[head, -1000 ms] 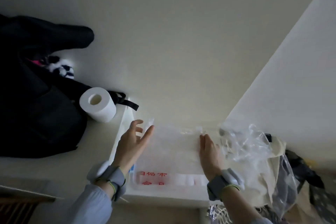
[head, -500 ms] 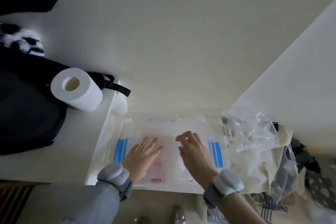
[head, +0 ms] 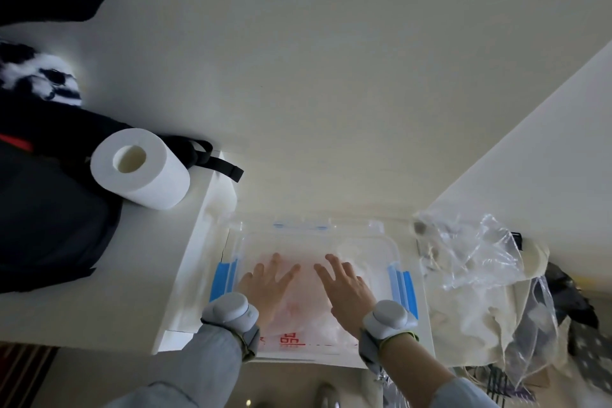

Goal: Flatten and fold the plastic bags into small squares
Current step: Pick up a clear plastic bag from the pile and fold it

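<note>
Black backpack (head: 49, 209), far left; toilet roll (head: 140, 172) beside it. Left hand (head: 265, 285), right hand (head: 347, 288): fingers spread, pressed flat on plastic bag (head: 308, 315) (red print) over blue-clipped lid (head: 402, 288). Crumpled clear bags (head: 477, 255), right.

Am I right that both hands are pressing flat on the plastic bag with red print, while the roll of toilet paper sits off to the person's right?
Not quite. The head view shows the roll of toilet paper off to the person's left, against the black backpack. The rest holds: the left hand and right hand lie with straight, spread fingers on the plastic bag with red print.
</note>
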`<state>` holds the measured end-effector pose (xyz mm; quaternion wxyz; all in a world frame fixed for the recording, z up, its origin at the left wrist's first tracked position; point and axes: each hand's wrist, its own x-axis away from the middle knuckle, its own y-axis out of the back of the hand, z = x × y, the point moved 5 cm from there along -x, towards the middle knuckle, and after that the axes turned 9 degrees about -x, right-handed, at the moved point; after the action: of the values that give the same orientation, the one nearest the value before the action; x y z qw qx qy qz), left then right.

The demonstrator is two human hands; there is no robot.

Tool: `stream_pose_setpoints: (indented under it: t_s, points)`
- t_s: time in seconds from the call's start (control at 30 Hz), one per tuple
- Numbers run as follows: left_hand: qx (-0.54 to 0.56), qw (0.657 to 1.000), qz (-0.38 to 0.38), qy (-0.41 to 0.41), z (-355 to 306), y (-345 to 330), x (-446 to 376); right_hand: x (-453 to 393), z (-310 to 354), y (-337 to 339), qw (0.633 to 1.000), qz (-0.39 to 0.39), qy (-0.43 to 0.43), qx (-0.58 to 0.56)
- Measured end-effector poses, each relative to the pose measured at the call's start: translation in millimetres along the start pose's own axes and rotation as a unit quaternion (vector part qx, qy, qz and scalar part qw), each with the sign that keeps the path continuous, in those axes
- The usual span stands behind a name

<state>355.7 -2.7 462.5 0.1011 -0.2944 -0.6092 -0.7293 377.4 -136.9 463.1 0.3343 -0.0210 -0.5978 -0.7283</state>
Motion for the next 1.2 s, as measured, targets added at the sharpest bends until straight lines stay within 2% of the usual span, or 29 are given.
stream_pose_setpoints:
  t_s: [0.13, 0.27, 0.47, 0.6, 0.8, 0.9, 1.0, 1.1, 1.2]
  points:
    - [-0.02, 1.0, -0.023, -0.007, -6, -6, -7, -8, -7, -13, 0.998, 0.045, -0.012, 0.032]
    - [-0.03, 0.999, 0.009, -0.006, -7, -19, -16, -14, -17, -26, 0.996, 0.072, -0.029, 0.038]
    - [0.052, 0.996, 0.068, 0.004, -8, -32, -29, -23, -28, -41, 0.991, 0.124, -0.045, -0.004]
    - [0.084, 0.993, 0.086, 0.011, -2, -42, -38, -28, -29, -43, 0.99, 0.125, -0.051, -0.036]
    - [0.069, 0.993, 0.092, 0.001, -5, -29, -32, -25, -31, -40, 0.988, 0.127, -0.066, -0.064]
    - [0.07, 0.996, 0.056, -0.004, -3, -12, -24, -16, -28, -28, 0.989, 0.115, -0.078, -0.048]
    - [0.082, 0.996, -0.02, 0.03, 2, 9, -12, 1, -24, -11, 0.993, 0.066, -0.081, -0.049]
    - [0.119, 0.97, -0.201, 0.065, 7, 40, 0, 18, -20, 8, 0.995, 0.022, -0.073, -0.069]
    - [0.123, 0.939, -0.321, 0.008, -17, 67, 1, 51, -19, 32, 0.985, -0.031, -0.052, -0.164]
